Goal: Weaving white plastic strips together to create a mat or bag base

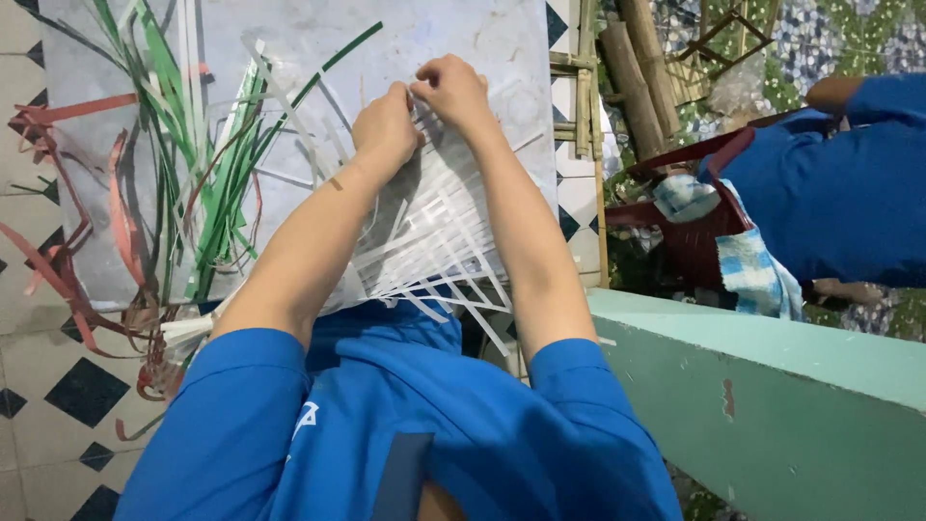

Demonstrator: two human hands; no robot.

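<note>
A woven mat of white plastic strips [434,236] lies on a grey sheet [318,43], its loose ends fanning toward me. My left hand [384,130] presses on the mat's far edge with fingers curled on a white strip. My right hand [453,89] sits right beside it, pinching a white strip at the same edge. Both forearms stretch out from blue sleeves across the weave.
A pile of loose green, white and red strips [183,183] lies to the left on the sheet and tiled floor [58,386]. A teal low wall [772,386] runs at the right. Another person in blue [839,183] sits beyond it near a red chair [694,232].
</note>
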